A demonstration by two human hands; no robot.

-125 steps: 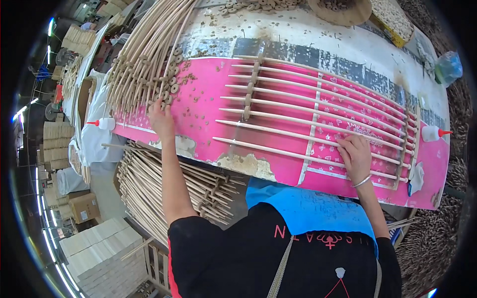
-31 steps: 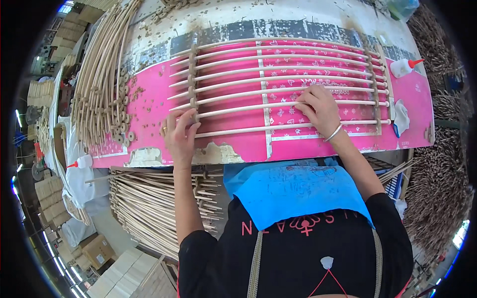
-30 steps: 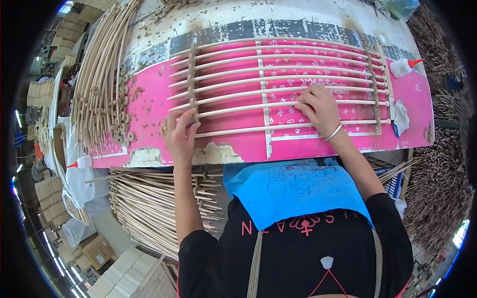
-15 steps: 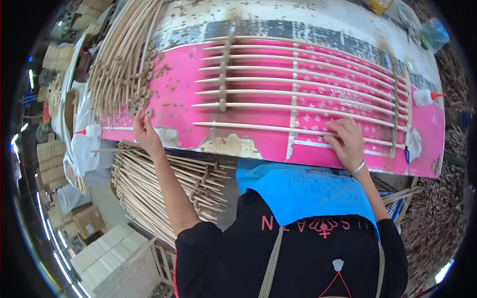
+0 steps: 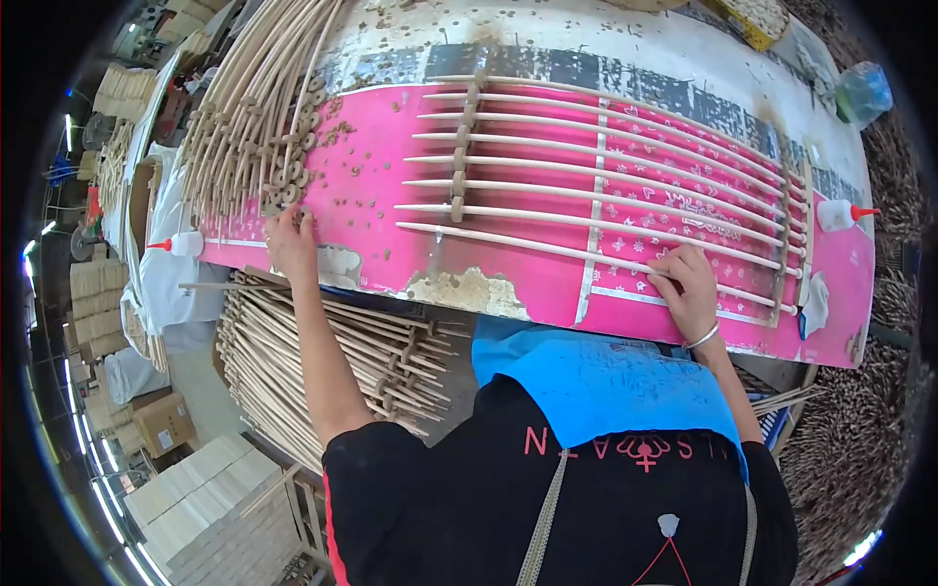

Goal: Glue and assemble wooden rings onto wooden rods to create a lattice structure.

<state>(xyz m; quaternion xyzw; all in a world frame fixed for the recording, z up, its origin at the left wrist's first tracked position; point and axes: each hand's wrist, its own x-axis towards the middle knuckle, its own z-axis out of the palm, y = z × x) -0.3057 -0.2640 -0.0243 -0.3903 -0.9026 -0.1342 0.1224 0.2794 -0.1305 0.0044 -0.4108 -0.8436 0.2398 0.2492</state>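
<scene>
Several pointed wooden rods (image 5: 547,188) lie side by side on the pink sheet (image 5: 371,181), across a left notched wooden strip (image 5: 460,161) and a right strip (image 5: 783,234). My right hand (image 5: 688,285) is closed around the nearest rod (image 5: 547,242), thumb and fingers pinching it right of its middle. At the left, my left hand (image 5: 291,244) reaches the front of a pile of small wooden rings (image 5: 291,180). Its thumb and fingers close on a ring that is mostly hidden by the fingertips. Behind the rings lies a heap of rods fitted with rings (image 5: 230,137).
White bottles with red tips stand at the left edge (image 5: 186,244) and right edge (image 5: 838,215). Crumpled white tissue (image 5: 817,301) lies at the right. A yellow container (image 5: 757,21) sits at the back. Below the table's front edge rests a stack of rods (image 5: 303,352).
My left hand has gone from open beside the rings to closing its fingers at the pile. My right hand has tightened its pinch on the nearest rod. The whole view has shifted slightly.
</scene>
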